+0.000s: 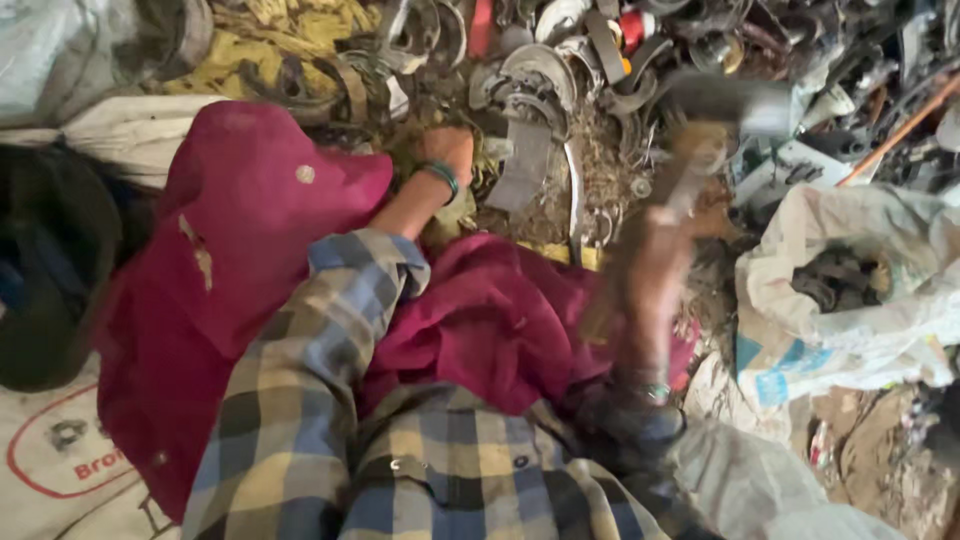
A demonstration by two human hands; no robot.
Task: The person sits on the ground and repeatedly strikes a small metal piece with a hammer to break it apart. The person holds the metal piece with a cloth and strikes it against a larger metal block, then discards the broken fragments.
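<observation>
Head view looks down on a scrap heap of curved, rusty metal pieces. At its near edge the left hand presses closed onto a flat grey metal piece. Just right of that piece, the right hand, motion-blurred, is fisted around a hammer with a wooden handle and dark blocky head. Crumpled maroon cloth lies below.

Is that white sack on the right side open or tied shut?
Open. The white sack's mouth gapes wide, and dark metal scrap pieces show inside it.
</observation>
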